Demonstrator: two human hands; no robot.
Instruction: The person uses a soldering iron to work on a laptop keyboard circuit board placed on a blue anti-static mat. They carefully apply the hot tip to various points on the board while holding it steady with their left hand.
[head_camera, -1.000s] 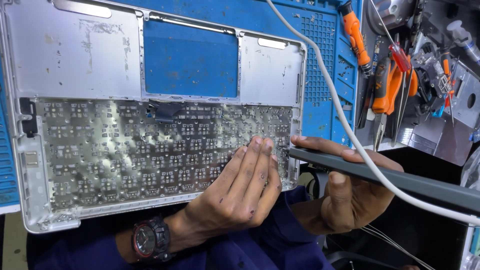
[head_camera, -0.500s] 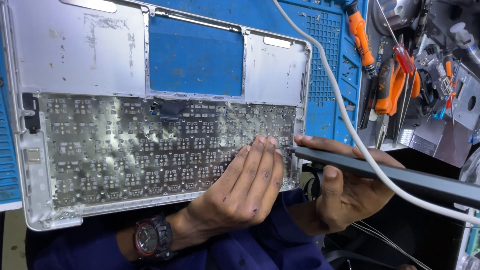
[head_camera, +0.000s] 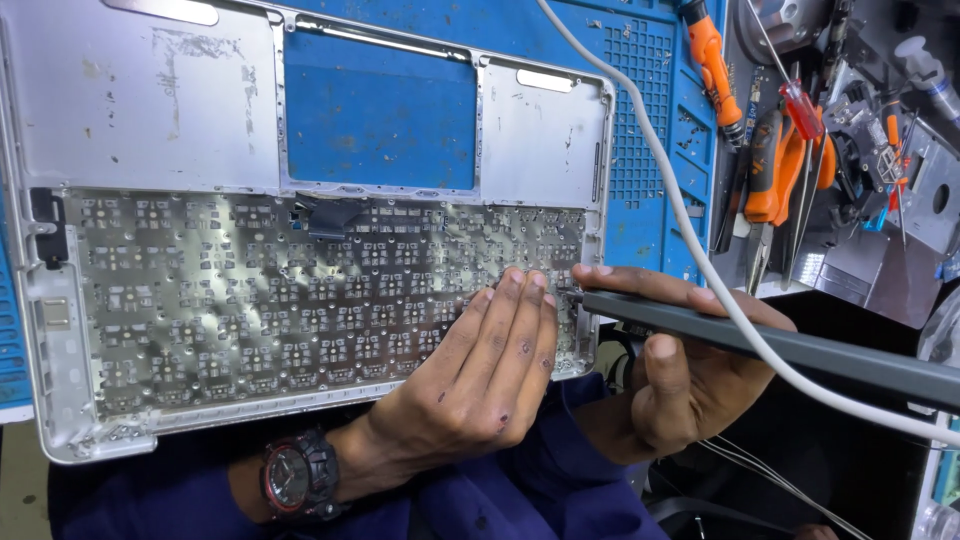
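Head view: silver laptop case (head_camera: 120, 110) stripped bare, keyboard backing (head_camera: 250, 300) not yet removed; left hand (head_camera: 480, 385) pressed flat there, right hand (head_camera: 680, 385) gripping a grey tool (head_camera: 800, 350) at its corner.

Single head-worn view, looked steeply down from close above the bench, faced forward over the silver laptop shell (head_camera: 300, 250) on the blue mat (head_camera: 640, 130), hands at lower centre, tool rack (head_camera: 800, 150) at upper right edge.
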